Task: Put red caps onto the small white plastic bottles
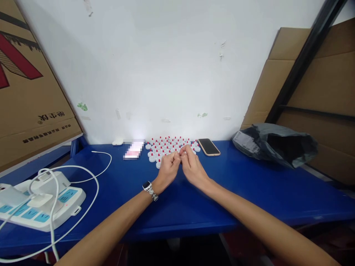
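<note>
Red-tipped white caps: grouped in loose rows on the blue table, close to the wall; the near part of the group is partly hidden behind the hands. Left hand and right hand meet at the near edge of the group. Fingers of both are curled inward, thumbs and forefingers drawn together where the hands meet. Cannot tell whether a small piece is pinched there.

Step in hand (judgement): fine two-handed fingertip work, on something too small or too covered to make out. Next move, as judged, calls for a steady pinch from both sides and care in parting the hands; the nearest cap stands just beside the left knuckles and could be knocked.

Outward: watch on the left wrist; phone just right of the caps; grey plastic bag farther right; white power strip well apart, left.
</note>
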`<state>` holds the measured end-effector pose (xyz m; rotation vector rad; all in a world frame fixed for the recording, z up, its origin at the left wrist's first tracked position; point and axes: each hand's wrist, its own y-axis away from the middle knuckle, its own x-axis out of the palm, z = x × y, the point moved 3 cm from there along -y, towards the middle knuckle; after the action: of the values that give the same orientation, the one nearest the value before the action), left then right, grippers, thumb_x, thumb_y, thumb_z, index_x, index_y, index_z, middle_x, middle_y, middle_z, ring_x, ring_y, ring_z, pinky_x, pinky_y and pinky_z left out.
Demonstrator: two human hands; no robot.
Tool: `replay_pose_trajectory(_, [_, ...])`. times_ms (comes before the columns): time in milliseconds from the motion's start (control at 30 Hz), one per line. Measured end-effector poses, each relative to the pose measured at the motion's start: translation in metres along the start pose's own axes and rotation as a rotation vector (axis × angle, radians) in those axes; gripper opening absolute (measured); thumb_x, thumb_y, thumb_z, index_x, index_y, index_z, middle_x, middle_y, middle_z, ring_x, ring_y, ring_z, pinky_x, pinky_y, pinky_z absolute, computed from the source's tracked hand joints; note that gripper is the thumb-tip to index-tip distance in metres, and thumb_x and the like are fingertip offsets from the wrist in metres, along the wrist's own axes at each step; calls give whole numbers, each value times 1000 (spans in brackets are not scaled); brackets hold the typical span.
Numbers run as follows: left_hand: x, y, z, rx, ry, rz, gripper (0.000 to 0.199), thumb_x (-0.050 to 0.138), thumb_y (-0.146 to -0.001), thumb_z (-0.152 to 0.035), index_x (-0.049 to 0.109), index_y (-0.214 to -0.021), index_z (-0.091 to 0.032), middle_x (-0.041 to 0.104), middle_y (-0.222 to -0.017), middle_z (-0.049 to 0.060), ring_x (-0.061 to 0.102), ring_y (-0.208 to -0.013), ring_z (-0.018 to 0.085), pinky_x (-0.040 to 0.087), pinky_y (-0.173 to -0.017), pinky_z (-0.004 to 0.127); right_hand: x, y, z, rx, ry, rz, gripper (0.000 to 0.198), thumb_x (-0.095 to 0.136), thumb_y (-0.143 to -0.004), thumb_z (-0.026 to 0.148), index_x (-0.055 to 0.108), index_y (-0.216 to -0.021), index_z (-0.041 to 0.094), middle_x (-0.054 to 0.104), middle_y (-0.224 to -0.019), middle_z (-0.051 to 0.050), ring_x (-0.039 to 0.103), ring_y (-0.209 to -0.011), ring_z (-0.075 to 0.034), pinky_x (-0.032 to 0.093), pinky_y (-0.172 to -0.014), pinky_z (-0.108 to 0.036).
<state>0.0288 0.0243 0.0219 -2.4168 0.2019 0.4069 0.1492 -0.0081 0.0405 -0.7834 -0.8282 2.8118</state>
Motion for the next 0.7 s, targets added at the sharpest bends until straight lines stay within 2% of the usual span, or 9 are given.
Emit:
replay_pose_trajectory(100, [-28,-8,0,-10,-84,-193,36,36,-95,-37,35,-63,-20,39,-57,-3,36,-54,11,31,-52,25,-14,-5,-12,40,81,-95,13,30,-94,29,41,-91,23,44,-62,4,44,-51,-15,30,-53,-27])
replay_pose_trajectory(167, [-48,-16,4,-15,-175,-217,34,34,-97,-37,34,-66,-21,35,-57,-4,34,-53,11,30,-52,25,-22,-8,-19,49,81,-91,16,28,-95,29,42,-92,23,45,-62,4,46,-53,-15,32,-54,-27])
replay_pose_trajectory(267, [-56,-30,13,88,-345,35,30,33,-99,-37,43,-76,-21,45,-68,-1,44,-65,14,38,-64,28,-21,-11,-23,-9,85,61,17,32,-97,33,45,-100,23,51,-68,3,49,-57,-14,35,-58,-27])
replay_pose_trajectory(333, [-50,-36,22,167,-411,189,29,34,-99,-36,51,-82,-20,52,-81,3,49,-80,17,41,-77,32,-15,-10,-23,-65,123,189,16,40,-95,34,48,-103,23,54,-70,4,49,-58,-14,35,-60,-27])
replay_pose_trajectory(400, [-41,-41,32,203,-455,284,27,37,-98,-35,58,-91,-19,54,-90,6,50,-91,20,42,-87,36,-9,-9,-22,-117,177,266,14,47,-93,32,53,-101,22,55,-71,4,50,-60,-14,36,-63,-27])
replay_pose_trajectory(500, [-31,-45,40,235,-520,357,27,40,-97,-33,64,-101,-20,56,-97,8,50,-98,23,40,-94,41,-8,-8,-24,-201,264,243,11,54,-89,28,60,-95,22,59,-88,-3,54,-81,-17,39,-78,-32])
replay_pose_trajectory(567, [-29,-46,41,239,-565,377,29,41,-97,-32,64,-107,-20,56,-99,8,50,-99,23,40,-95,43,-9,-8,-25,-236,336,186,11,60,-86,28,65,-93,22,56,-101,-7,51,-97,-21,37,-86,-36])
replay_pose_trajectory(633, [-30,-46,41,232,-599,371,31,39,-97,-32,62,-114,-19,56,-101,9,50,-100,24,40,-96,43,-9,-8,-27,-236,401,180,12,63,-85,30,67,-93,23,54,-99,-7,49,-99,-23,34,-88,-39])
replay_pose_trajectory(700, [-32,-45,38,235,-605,342,33,36,-98,-32,61,-116,-19,56,-103,9,49,-102,24,40,-96,43,-6,-9,-29,-226,433,233,12,62,-86,30,67,-93,23,56,-87,-5,50,-92,-22,32,-86,-39])
